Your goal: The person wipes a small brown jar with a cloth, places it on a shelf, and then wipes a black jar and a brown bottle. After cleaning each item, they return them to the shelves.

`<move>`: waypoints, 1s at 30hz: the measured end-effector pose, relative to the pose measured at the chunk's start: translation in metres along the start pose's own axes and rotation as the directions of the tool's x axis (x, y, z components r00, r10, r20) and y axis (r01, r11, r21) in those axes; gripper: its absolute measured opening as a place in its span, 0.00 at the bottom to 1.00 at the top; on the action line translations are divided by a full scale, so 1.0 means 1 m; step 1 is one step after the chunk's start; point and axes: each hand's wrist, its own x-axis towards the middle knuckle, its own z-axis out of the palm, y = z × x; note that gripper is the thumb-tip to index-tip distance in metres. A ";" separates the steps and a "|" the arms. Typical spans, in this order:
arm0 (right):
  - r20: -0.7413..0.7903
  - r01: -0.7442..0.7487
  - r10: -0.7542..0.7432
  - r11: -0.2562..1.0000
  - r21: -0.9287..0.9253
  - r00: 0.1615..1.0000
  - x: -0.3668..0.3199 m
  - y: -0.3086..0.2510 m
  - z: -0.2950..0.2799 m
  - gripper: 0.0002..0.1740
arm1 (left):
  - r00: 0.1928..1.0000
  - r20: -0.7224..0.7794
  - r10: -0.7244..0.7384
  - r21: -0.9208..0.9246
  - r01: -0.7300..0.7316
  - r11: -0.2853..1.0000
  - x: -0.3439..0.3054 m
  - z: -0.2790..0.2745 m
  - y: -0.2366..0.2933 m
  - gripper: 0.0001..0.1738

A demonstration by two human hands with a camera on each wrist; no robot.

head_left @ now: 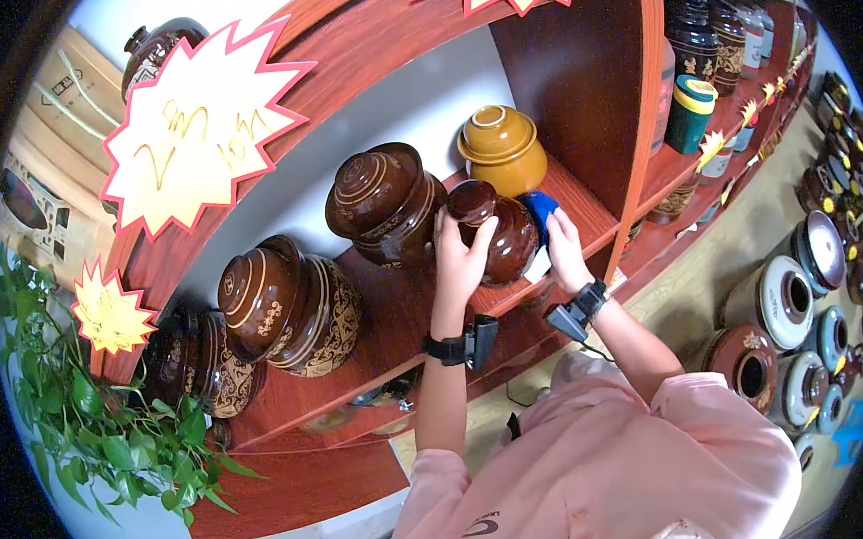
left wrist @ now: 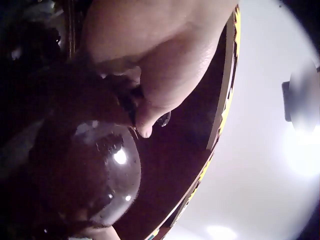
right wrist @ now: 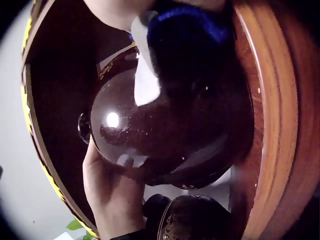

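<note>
A glossy dark-brown jar with a rounded belly and a knob-like lid is tilted at the shelf's front. My left hand grips it around the neck, just below the lid, with the thumb toward the belly. In the left wrist view the jar's shiny belly bulges below that thumb. My right hand holds a blue cloth against the jar's other side. A white tag hangs from the cloth over the glaze. The right fingertips are partly hidden behind the cloth.
On the same shelf stand a yellow lidded pot behind the jar and a brown lidded pot to its left. Another patterned pot is farther left. A wooden upright borders the right side. Several jars stand on the floor.
</note>
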 end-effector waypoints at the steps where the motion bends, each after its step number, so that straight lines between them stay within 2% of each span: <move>1: -0.026 0.093 -0.097 0.988 -0.120 0.995 -0.004 -0.008 0.006 0.19 | 0.998 -0.036 0.053 0.081 -0.050 0.995 -0.002 0.003 -0.004 0.20; 2: -0.039 0.180 -0.195 0.954 -0.240 0.980 -0.007 -0.017 0.012 0.19 | 0.992 -0.068 0.107 0.163 -0.094 0.982 -0.005 0.005 -0.007 0.19; 3: 0.009 0.264 -0.270 0.933 -0.246 0.963 -0.011 -0.033 0.024 0.18 | 0.989 -0.069 0.131 0.273 -0.108 0.956 -0.007 0.006 -0.003 0.20; 6: 0.281 0.490 -0.404 0.766 -0.416 0.871 -0.018 -0.088 0.060 0.19 | 0.983 -0.095 0.155 0.380 -0.108 0.919 -0.008 0.009 -0.003 0.22; 8: 0.549 0.655 -0.371 0.536 -0.532 0.749 -0.017 -0.112 0.077 0.20 | 0.976 -0.083 0.203 0.447 -0.146 0.883 -0.009 0.008 -0.008 0.26; 9: 0.677 0.731 -0.320 0.472 -0.493 0.663 -0.013 -0.114 0.085 0.22 | 0.981 -0.058 0.186 0.423 -0.145 0.895 -0.010 0.009 -0.013 0.27; 10: 0.808 0.868 -0.322 0.232 -0.438 0.494 -0.005 -0.114 0.094 0.21 | 0.985 -0.031 0.170 0.399 -0.144 0.905 -0.008 0.010 -0.012 0.28; 11: 0.841 0.883 -0.268 0.130 -0.451 0.470 -0.006 -0.119 0.101 0.20 | 0.956 0.019 0.294 0.560 -0.253 0.789 -0.008 0.010 -0.010 0.28; 12: 0.869 0.891 -0.210 0.026 -0.453 0.448 -0.006 -0.123 0.105 0.19 | 0.964 -0.011 0.266 0.501 -0.224 0.836 -0.008 0.010 -0.009 0.27; 14: 0.851 0.887 -0.250 0.140 -0.440 0.462 0.001 -0.122 0.106 0.17 | 0.979 -0.041 0.201 0.344 -0.175 0.922 -0.009 0.010 -0.011 0.27; 16: 0.823 0.856 -0.260 0.270 -0.440 0.505 0.010 -0.122 0.106 0.15 | 0.972 -0.093 0.215 0.314 -0.176 0.933 -0.010 0.012 -0.016 0.27; 17: 0.802 0.825 -0.250 0.343 -0.450 0.542 0.015 -0.124 0.106 0.14 | 0.975 -0.058 0.213 0.356 -0.179 0.917 -0.011 0.009 -0.021 0.27; 19: 0.762 0.748 -0.249 0.515 -0.419 0.598 0.030 -0.122 0.106 0.13 | 0.967 -0.118 0.227 0.411 -0.161 0.897 -0.010 0.012 -0.014 0.27; 20: 0.731 0.699 -0.221 0.556 -0.450 0.646 0.040 -0.115 0.100 0.15 | 0.960 -0.147 0.239 0.437 -0.154 0.886 -0.008 0.012 -0.011 0.26; 22: 0.591 0.421 -0.019 0.719 -0.552 0.806 0.050 -0.109 0.089 0.17 | 0.970 -0.125 0.206 0.449 -0.130 0.884 -0.009 0.011 -0.008 0.24; 23: 0.565 0.282 0.075 0.807 -0.518 0.821 0.056 -0.102 0.079 0.20 | 0.973 -0.120 0.197 0.443 -0.125 0.888 -0.009 0.011 -0.004 0.24; 26: 0.474 0.292 -0.062 0.855 -0.429 0.878 0.040 -0.084 0.065 0.20 | 0.972 -0.130 0.195 0.427 -0.123 0.896 -0.007 0.011 -0.002 0.24; 27: 0.436 0.306 -0.083 0.828 -0.471 0.896 0.033 -0.082 0.061 0.18 | 0.971 -0.135 0.196 0.415 -0.124 0.901 -0.007 0.012 -0.001 0.24; 30: 0.435 0.497 -0.255 0.577 -0.648 0.863 0.022 -0.068 0.046 0.17 | 0.970 -0.139 0.197 0.407 -0.125 0.905 -0.007 0.012 0.001 0.22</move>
